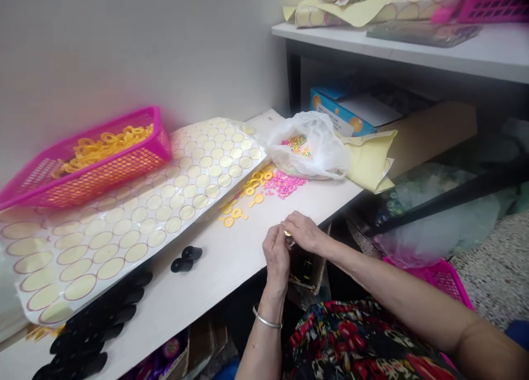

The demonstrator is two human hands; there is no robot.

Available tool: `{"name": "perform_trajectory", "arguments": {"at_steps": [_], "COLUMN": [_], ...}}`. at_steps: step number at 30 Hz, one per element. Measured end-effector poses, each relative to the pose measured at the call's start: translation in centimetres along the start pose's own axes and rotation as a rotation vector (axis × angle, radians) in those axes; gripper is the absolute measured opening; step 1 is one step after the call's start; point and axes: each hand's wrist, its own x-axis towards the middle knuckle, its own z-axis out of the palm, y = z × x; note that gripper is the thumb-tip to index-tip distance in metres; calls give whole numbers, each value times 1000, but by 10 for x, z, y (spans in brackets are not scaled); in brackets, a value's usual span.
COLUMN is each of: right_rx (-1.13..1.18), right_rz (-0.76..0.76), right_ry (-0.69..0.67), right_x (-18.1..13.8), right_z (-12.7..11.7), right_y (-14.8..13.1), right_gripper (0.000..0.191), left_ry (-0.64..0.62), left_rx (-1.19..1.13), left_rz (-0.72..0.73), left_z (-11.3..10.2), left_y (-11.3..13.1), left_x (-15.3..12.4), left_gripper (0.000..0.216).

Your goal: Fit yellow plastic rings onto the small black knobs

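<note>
My left hand (276, 254) and my right hand (305, 232) meet just off the table's front edge, fingers closed together. Between the fingertips shows a bit of a small yellow piece (287, 233); most of it is hidden, so its exact kind is unclear. Closest on the table lie loose yellow ring pieces with short stems (258, 198) and a heap of small pink beads (285, 185). Behind them sits an open white plastic bag (318, 143) with multicoloured beads inside. Beneath my hands stands an open cardboard box (316, 281) with dark contents.
A pink basket (159, 140) of yellow rings rests on a sheet of round stickers (124, 225) along the wall. Black cylindrical caps (192, 252) stand on the table (215, 275), with more in rows (95, 325) at front left. A white shelf (397, 49) overhangs at right.
</note>
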Motion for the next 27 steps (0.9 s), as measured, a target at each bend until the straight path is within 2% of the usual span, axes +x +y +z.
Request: {"name": "perform_trajectory", "arguments": {"at_steps": [3, 5, 8, 13, 17, 20, 24, 27], "right_rx": [-4, 61, 247, 571, 487, 362, 270, 260], "right_rz": [-58, -44, 49, 250, 264, 229, 145, 134], "right_ry": [13, 19, 21, -125, -274, -381, -451, -468], "right_x": [-2, -6, -10, -3, 12, 20, 23, 22], "right_z": [4, 5, 1, -8, -18, -25, -31, -32], "right_y": [2, 2, 3, 8, 10, 8, 3, 0], "right_gripper": [29, 29, 26, 31, 30, 31, 25, 20], "left_ry": [70, 79, 32, -123, -337, -433, -416, -354], "left_rx": [116, 153, 135, 72, 110, 190, 243, 148], "left_rz": [56, 65, 27, -137, -237, -205, -95, -165], "left_z": [4, 6, 3, -12, -25, -30, -28, -21], "left_y": [-1, 0, 2, 9, 21, 26, 22, 19], "left_x": [-5, -8, -6, 16, 34, 38, 35, 32], "left_gripper": [30, 30, 29, 39, 39, 36, 31, 30]}}
